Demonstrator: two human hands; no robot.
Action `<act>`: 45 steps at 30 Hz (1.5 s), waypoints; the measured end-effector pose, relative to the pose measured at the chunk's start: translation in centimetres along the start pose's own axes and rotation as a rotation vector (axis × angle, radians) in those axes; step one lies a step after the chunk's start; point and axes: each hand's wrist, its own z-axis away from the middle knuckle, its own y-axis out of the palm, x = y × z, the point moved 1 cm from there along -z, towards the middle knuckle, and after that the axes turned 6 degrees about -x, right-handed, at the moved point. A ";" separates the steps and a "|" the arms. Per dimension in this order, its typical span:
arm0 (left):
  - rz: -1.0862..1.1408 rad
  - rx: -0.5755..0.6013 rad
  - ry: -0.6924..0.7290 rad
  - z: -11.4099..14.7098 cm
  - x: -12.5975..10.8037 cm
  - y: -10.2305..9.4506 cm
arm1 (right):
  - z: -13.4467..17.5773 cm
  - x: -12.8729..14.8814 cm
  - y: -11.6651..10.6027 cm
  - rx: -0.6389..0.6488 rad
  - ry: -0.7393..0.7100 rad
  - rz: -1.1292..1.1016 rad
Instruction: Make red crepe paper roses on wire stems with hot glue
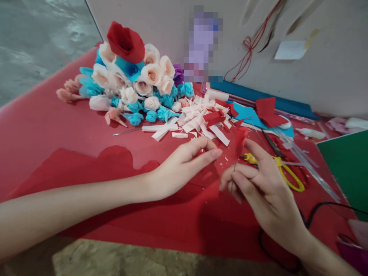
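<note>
Gently, the right hand (267, 188) pinches a thin stem (234, 167) below the red paper (240, 140), over the table (43, 115) — a light, steady grip should avoid creases. The left hand (179, 166) nearly pinches — holding anything, I cannot tell.

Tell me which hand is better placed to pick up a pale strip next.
Probably the left hand: it is close to the pale strips and shows nothing clearly held, while the right hand pinches the thin stem under the red piece.
</note>
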 end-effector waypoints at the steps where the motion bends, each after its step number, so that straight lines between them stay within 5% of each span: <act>1: -0.028 0.002 0.027 0.0 -0.1 0.0 | 0.1 -0.1 0.0 0.005 -0.008 0.051; 17: -0.078 -0.028 0.034 -0.1 -0.4 0.1 | 0.5 -0.7 1.2 0.021 0.100 -0.037; 45: -0.081 0.037 0.008 0.2 -0.3 0.1 | -0.2 -0.2 0.6 -0.045 0.033 0.004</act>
